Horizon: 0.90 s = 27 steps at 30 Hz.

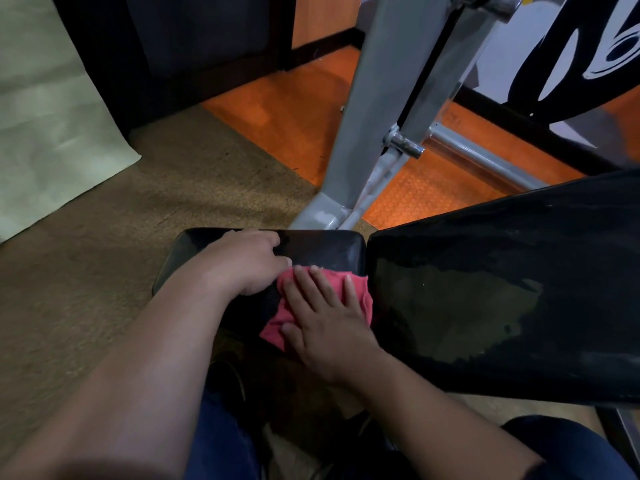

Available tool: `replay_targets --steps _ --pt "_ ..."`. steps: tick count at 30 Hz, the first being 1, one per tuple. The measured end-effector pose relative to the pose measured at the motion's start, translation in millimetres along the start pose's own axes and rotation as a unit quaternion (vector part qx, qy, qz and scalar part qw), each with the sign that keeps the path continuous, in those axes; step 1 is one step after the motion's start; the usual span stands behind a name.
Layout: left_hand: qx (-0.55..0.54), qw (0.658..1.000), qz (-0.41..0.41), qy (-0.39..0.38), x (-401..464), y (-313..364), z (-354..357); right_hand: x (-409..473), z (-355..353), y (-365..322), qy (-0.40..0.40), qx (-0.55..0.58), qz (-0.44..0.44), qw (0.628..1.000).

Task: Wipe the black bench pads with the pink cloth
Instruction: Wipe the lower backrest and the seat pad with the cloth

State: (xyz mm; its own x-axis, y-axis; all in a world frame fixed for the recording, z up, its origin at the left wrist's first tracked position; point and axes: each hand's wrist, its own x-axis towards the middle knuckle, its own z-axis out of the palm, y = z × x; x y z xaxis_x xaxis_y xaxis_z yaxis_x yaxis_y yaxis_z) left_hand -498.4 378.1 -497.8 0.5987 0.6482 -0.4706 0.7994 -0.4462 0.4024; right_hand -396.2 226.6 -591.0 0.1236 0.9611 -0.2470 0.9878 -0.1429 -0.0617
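While atop pink cloth [361, 292], right hand [327, 327]

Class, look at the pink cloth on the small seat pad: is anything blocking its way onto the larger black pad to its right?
Nothing visible does. The pink cloth lies under the flat right hand, right at the gap beside the larger pad, whose surface is bare. The left hand rests on the opposite side.

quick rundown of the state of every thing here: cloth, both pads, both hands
pink cloth: crumpled flat on the small pad, pressed under the right hand
small black pad: level, glossy, both hands on it
large black pad: tilted, glossy with streaky reflections, untouched by either hand
left hand: fingers curled, resting on the small pad, beside the cloth
right hand: fingers straight and spread, pressing the cloth
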Motion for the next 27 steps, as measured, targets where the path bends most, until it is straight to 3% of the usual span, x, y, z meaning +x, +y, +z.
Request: replay_targets --steps 5,7,10,15,20,24,27 --pt "-0.002 1.0 0.001 -0.001 -1.7 -1.8 0.7 -13.3 11.4 -7.4 -0.002 -0.013 -0.062 0.998" --pt "-0.002 1.0 0.0 0.0 -1.9 -1.7 0.1 -10.0 11.6 7.0 0.035 -0.017 -0.042 0.998" --pt "0.004 1.0 0.006 0.007 -1.3 0.4 0.8 17.5 -4.4 0.2 0.011 0.032 0.03 0.999" --pt "0.006 1.0 0.006 -0.002 0.9 -1.2 0.2 3.1 -0.7 6.3 -0.003 0.018 -0.036 0.999" --pt "0.019 1.0 0.0 0.001 0.6 -5.4 0.5 39.9 -10.1 10.5 0.026 0.053 0.048 0.997" --pt "0.022 1.0 -0.003 -0.006 0.2 -8.2 1.8 24.3 -2.1 15.3 0.021 0.036 -0.014 0.999" --pt "0.016 1.0 -0.006 -0.007 1.6 -7.9 1.3 37.9 -9.8 20.2 0.029 0.049 0.032 0.998"
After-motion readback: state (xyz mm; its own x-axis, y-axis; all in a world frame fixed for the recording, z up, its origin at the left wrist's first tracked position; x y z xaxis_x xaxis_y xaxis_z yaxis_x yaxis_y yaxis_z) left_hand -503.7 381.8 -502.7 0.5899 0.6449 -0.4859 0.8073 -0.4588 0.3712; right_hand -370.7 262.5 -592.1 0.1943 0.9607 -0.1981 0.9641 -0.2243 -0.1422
